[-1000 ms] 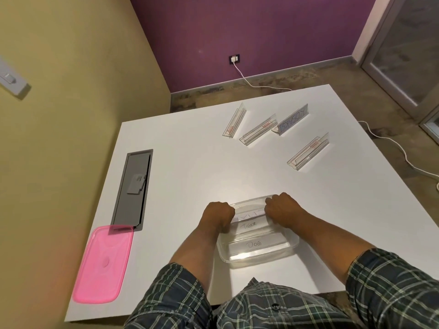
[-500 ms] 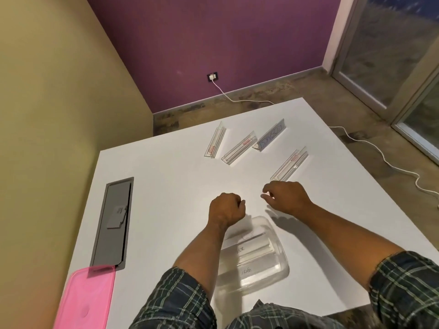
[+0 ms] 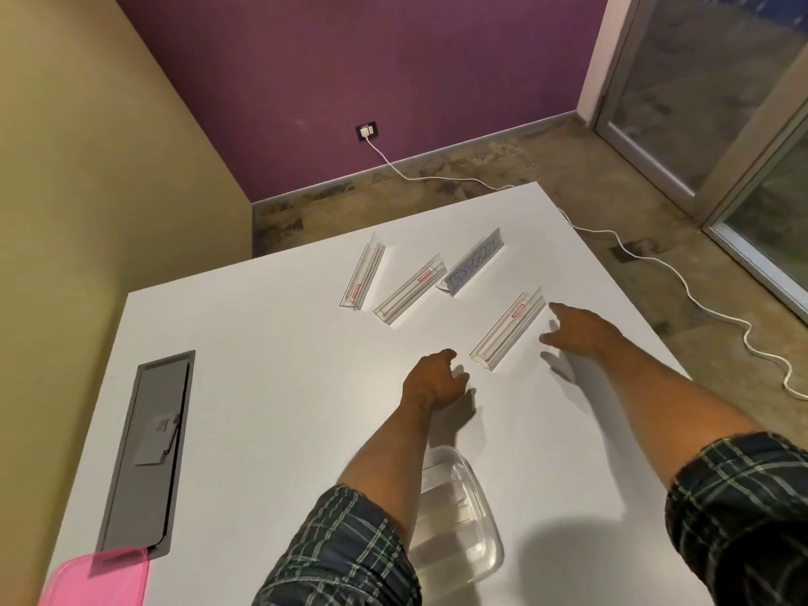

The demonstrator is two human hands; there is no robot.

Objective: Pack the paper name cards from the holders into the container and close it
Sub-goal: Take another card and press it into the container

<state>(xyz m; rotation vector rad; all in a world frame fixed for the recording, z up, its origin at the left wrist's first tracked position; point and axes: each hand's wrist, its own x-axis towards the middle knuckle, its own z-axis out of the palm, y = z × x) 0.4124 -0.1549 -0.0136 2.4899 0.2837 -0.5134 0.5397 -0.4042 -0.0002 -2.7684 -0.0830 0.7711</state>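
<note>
- The left hand [image 3: 433, 380] is loosely curled and holds nothing; the right hand [image 3: 581, 328] has spread fingers, empty.
- The last card [image 3: 474, 266] stands far in its holder; the box [image 3: 463, 518] is near.
- Risk: a reaching sleeve [image 3: 350, 548] may push the box, or the card may bend if it is pulled out fast.

Looks like an office meeting room: big white surface [image 3: 271, 387] with a grey flip-up cable hatch [image 3: 146, 452] built in, clear acrylic name card holders [image 3: 509, 330] scattered on it, purple wall with a socket [image 3: 367, 131], glass door [image 3: 717, 94].
</note>
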